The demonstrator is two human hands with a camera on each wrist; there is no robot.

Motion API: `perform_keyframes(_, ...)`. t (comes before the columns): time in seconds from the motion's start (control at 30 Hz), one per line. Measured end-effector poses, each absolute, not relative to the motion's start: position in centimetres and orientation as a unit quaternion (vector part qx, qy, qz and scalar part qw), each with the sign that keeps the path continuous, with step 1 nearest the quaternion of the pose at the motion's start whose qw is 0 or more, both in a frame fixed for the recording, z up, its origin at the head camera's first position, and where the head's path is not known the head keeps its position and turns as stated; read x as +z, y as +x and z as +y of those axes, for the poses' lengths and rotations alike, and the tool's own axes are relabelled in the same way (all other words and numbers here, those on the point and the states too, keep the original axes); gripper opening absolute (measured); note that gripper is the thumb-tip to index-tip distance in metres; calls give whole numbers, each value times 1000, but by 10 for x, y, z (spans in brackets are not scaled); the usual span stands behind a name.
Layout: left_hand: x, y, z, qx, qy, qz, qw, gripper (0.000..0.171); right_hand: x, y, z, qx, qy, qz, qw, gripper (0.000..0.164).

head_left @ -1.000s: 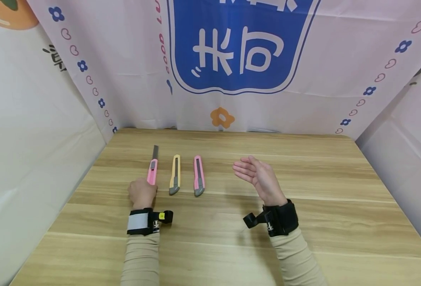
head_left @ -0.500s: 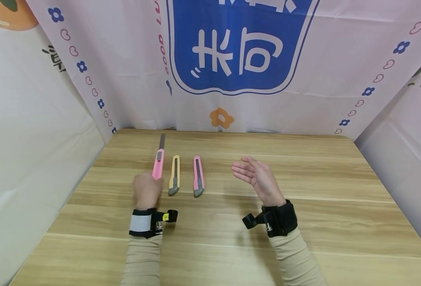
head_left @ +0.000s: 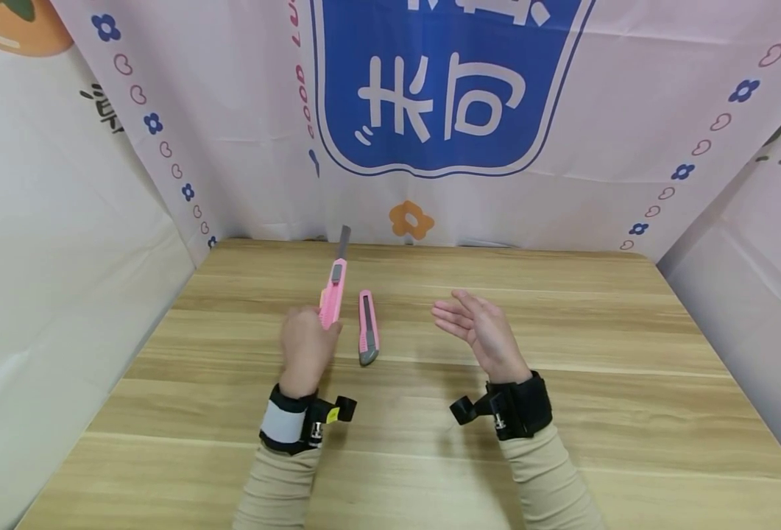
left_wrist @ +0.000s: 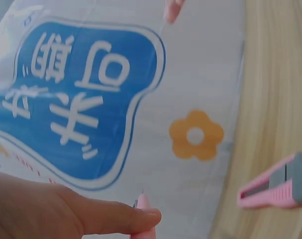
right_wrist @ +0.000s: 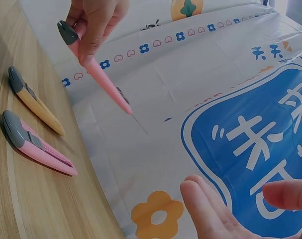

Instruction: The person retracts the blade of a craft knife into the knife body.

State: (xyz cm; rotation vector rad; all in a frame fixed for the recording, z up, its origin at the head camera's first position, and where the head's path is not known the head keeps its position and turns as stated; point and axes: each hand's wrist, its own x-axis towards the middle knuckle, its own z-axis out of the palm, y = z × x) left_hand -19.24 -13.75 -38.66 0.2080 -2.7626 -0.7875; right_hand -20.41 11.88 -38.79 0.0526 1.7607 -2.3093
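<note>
My left hand (head_left: 308,346) grips a pink box cutter (head_left: 335,287) by its rear part, thumb along the side. Its grey blade (head_left: 344,243) is extended and points away from me. In the right wrist view this cutter (right_wrist: 108,88) is held above the table. A second pink box cutter (head_left: 368,331) lies on the table just right of the left hand, blade drawn in. The yellow box cutter (right_wrist: 36,105) lies beside it; in the head view the left hand and held cutter cover most of it. My right hand (head_left: 486,335) is apart from the cutters, fingers straight, holding nothing.
The wooden table (head_left: 602,331) meets a hanging printed cloth (head_left: 496,210) at its back edge. More white cloth (head_left: 65,221) stands along the left side and also the right. A black strap with a camera (head_left: 291,423) sits on each wrist.
My left hand has carried the pink box cutter to the right and farther up, from left of the yellow cutter to over it. The right hand and the other cutters have stayed put.
</note>
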Motion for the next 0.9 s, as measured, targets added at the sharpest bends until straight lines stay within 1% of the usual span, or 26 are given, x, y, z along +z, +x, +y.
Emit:
perform_keyframes(0.2,-379,-187,-118,-290,68,-948,113,37,-389,-205,118,-787,17,606,116,51)
perform_keyframes(0.43,-376,-176,-93,-298,16,-937,180,37,-391,-205,116,-797,14,595,107,48)
perform_keyframes(0.5,-375,-172,-86,-296,2,-935,192,39,-391,-204,115,-798,13,593,106,48)
perform_keyframes(0.7,-373,-162,-66,-297,-47,-933,197,44,-391,-204,112,-804,15,585,106,47)
perform_keyframes(0.9,-374,-154,-54,-296,-84,-932,194,43,-388,-203,109,-807,11,580,109,45)
